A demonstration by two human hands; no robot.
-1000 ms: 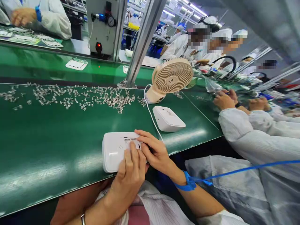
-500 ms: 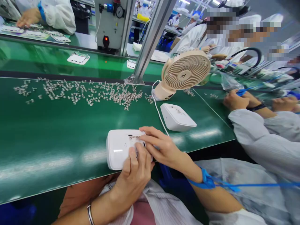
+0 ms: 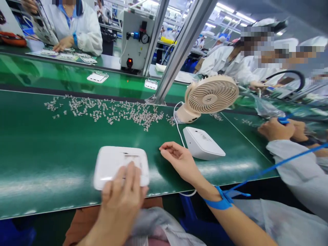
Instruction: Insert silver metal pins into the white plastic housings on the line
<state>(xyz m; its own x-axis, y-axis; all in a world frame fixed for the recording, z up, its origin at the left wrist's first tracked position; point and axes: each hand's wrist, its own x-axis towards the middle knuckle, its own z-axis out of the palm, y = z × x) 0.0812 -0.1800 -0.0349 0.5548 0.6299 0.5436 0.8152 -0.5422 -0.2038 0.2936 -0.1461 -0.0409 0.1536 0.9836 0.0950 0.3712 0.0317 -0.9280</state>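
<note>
A white plastic device housing (image 3: 107, 164) with rounded corners and a small recess in its upper face lies by the table's front edge. My left hand (image 3: 124, 191) is closed over its near right part, fingers on the top face and thumb by the near edge; the fingers cover part of the recess. Apart from it, to the right, my right hand (image 3: 180, 160) hovers just above the table. Its fingers are curled and the fingertips pinched together; whether something small is between them is hidden. A second white device housing (image 3: 205, 143) stands just beyond my right hand.
Many small metal pieces (image 3: 115, 111) are scattered along the table's far side. A beige fan (image 3: 210, 95) stands beside a metal post (image 3: 184, 48), its white cable (image 3: 179, 131) running to the front edge. Co-workers' hands (image 3: 276, 128) work at right. A blue wrist cord (image 3: 271, 169) stretches rightward.
My hands have come apart. The left has moved the device housing leftward, and the right has come off it towards the second housing. The view has shifted somewhat.
</note>
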